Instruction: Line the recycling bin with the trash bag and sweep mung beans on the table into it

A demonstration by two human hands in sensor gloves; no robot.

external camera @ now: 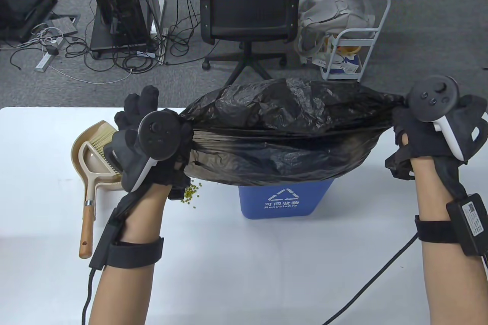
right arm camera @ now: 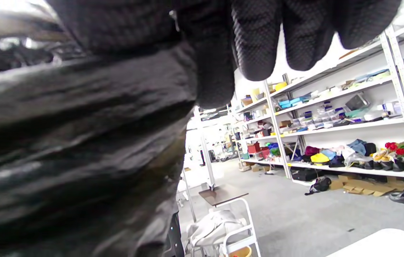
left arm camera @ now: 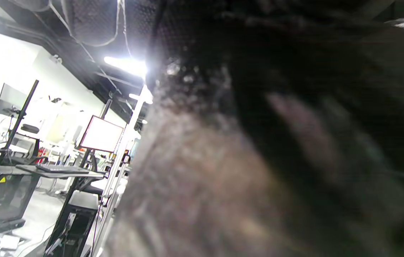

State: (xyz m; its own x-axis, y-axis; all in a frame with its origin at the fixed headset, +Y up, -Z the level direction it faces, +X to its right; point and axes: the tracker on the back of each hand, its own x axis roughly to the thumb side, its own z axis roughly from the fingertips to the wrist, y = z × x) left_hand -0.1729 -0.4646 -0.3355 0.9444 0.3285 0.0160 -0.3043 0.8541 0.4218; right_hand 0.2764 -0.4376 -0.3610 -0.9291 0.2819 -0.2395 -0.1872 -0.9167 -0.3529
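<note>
The left hand (external camera: pixel 152 142) pinches the left end and the right hand (external camera: pixel 434 127) the right end of the trash bag (external camera: pixel 282 130), stretched left-right directly above the recycling bin (external camera: pixel 284 199), left hand nearer the mung beans (external camera: pixel 192 192) on the bench (external camera: pixel 236 264).

Beyond the white worktop (external camera: pixel 244 283), a black office chair (external camera: pixel 248 8) stands on grey carpet (external camera: pixel 431 35); a white trolley (external camera: pixel 356 48) sits just beside it, loaded shelves (right arm camera: pixel 333 117) further off.

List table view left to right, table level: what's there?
Wooden-handled brush → beige dustpan → left hand → mung beans → black trash bag stretched above the blue recycling bin → right hand.
</note>
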